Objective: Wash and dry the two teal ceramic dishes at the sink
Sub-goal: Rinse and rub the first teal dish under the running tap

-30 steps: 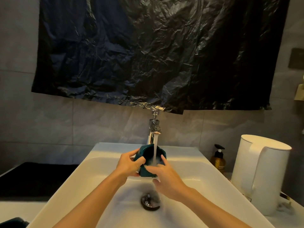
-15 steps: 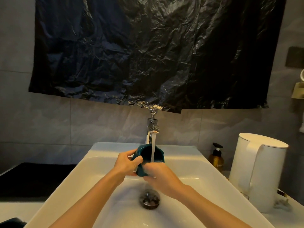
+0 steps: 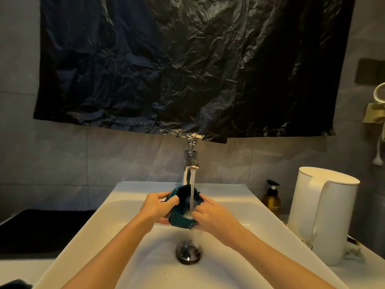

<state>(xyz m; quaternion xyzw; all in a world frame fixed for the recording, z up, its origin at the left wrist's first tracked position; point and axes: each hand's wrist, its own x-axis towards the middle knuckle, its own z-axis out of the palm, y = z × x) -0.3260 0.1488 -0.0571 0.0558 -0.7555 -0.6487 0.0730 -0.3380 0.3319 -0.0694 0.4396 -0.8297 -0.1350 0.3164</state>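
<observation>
Centre frame: our left hand (image 3: 155,207) grips teal ceramic dish (image 3: 181,220) | our right hand (image 3: 210,213) holds its rim | chrome tap (image 3: 190,163) streaming into it

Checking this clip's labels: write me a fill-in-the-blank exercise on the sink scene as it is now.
1. The left hand and right hand grip a teal ceramic dish under the chrome faucet's running ____.
2. A crinkled ____ plastic sheet hangs on the wall above the faucet.
3. The amber pump bottle and white kettle stand on the white sink's ____ side.
Missing words: water; black; right.
</observation>
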